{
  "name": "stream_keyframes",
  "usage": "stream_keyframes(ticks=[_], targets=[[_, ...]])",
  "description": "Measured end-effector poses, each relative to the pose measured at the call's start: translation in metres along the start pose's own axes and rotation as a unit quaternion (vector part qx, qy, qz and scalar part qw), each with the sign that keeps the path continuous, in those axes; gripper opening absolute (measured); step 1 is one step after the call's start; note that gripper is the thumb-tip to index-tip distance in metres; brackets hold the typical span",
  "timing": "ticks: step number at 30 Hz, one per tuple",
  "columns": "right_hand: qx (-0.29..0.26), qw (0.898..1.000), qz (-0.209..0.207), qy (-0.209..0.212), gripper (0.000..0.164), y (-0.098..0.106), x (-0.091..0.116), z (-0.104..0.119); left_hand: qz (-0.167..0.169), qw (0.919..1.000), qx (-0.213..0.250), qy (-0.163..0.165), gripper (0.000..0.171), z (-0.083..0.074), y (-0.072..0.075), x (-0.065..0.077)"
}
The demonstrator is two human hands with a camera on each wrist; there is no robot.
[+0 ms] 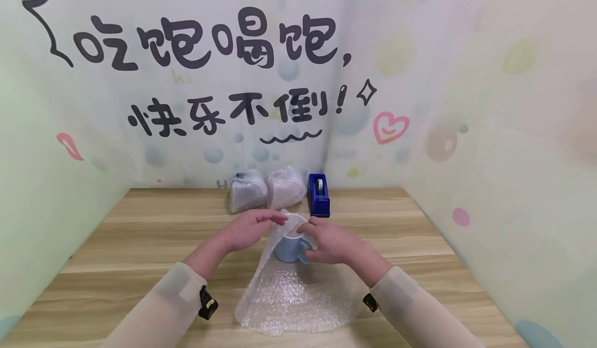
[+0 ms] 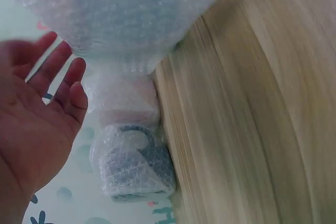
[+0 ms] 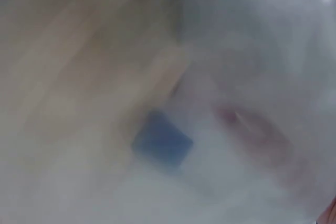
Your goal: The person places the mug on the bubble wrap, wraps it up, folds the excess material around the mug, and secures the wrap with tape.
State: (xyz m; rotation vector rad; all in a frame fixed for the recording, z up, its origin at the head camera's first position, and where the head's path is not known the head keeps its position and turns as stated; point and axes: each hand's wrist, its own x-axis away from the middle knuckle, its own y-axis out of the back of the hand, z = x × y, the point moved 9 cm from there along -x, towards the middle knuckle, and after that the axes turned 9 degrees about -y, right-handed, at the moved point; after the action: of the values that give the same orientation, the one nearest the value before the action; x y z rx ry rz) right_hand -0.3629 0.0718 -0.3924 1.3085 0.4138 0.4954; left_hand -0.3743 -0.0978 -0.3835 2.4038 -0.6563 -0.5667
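A light blue mug (image 1: 288, 249) stands upright on a sheet of bubble wrap (image 1: 298, 298) in the head view. My left hand (image 1: 248, 230) has its fingers extended beside a raised flap of the wrap, left of the mug. In the left wrist view, the fingertips of this hand (image 2: 50, 103) reach the edge of the bubble wrap (image 2: 121, 14). My right hand (image 1: 330, 241) holds the mug at its right side, fingers by the rim and thumb at the handle. Blur and bubble wrap hide most of this grip in the right wrist view.
Two bubble-wrapped bundles (image 1: 249, 191) (image 1: 285, 188) stand at the back of the wooden table (image 1: 163, 244). A blue tape dispenser (image 1: 319, 197) is right of them. Printed walls (image 1: 489, 130) enclose the table at the back and both sides.
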Motion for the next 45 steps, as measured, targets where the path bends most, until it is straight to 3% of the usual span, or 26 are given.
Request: stream_keyframes(ticks=[2, 4, 7, 13, 24, 27, 32, 36, 39, 42, 45], targets=[[0.01, 1.0, -0.009, 0.013, 0.043, 0.001, 0.0, 0.003, 0.025, 0.9962, -0.069, -0.047, 0.041, -0.005, -0.005, 0.001], [0.021, 0.999, -0.019, 0.025, 0.039, 0.002, 0.0, 0.004, 0.044, 0.9875, -0.121, -0.091, 0.043, -0.01, -0.011, 0.001], [0.026, 0.999, -0.024, 0.033, 0.038, 0.003, 0.0, 0.005, 0.06, 0.9769, -0.165, -0.121, 0.044, -0.014, -0.017, 0.001], [0.001, 1.0, -0.009, 0.015, 0.052, 0.001, -0.001, 0.002, 0.081, 0.9678, -0.204, -0.123, 0.045, -0.015, -0.026, -0.001], [-0.007, 1.0, 0.009, -0.009, 0.077, 0.005, 0.004, 0.004, 0.083, 0.9535, -0.268, -0.111, 0.039, -0.014, -0.037, -0.009], [-0.018, 1.0, 0.006, -0.017, 0.07, 0.008, 0.007, 0.007, 0.077, 0.9528, -0.27, -0.117, 0.036, -0.014, -0.036, -0.009], [-0.008, 1.0, 0.005, 0.015, 0.064, 0.007, 0.013, 0.023, 0.054, 0.9529, -0.266, -0.136, 0.031, -0.016, -0.033, -0.009], [-0.006, 1.0, 0.009, 0.015, 0.067, 0.005, 0.016, 0.026, 0.037, 0.9655, -0.228, -0.121, 0.022, -0.014, -0.029, -0.011], [-0.04, 0.999, 0.018, -0.009, 0.061, 0.003, 0.014, 0.02, 0.028, 0.9746, -0.197, -0.104, 0.022, -0.01, -0.026, -0.01], [-0.064, 0.997, 0.018, -0.034, 0.061, 0.002, 0.01, 0.014, 0.028, 0.9786, -0.172, -0.11, 0.023, -0.009, -0.026, -0.009], [-0.042, 0.999, -0.002, -0.022, 0.064, 0.001, 0.002, 0.018, 0.029, 0.9803, -0.149, -0.125, 0.02, -0.011, -0.024, -0.006]])
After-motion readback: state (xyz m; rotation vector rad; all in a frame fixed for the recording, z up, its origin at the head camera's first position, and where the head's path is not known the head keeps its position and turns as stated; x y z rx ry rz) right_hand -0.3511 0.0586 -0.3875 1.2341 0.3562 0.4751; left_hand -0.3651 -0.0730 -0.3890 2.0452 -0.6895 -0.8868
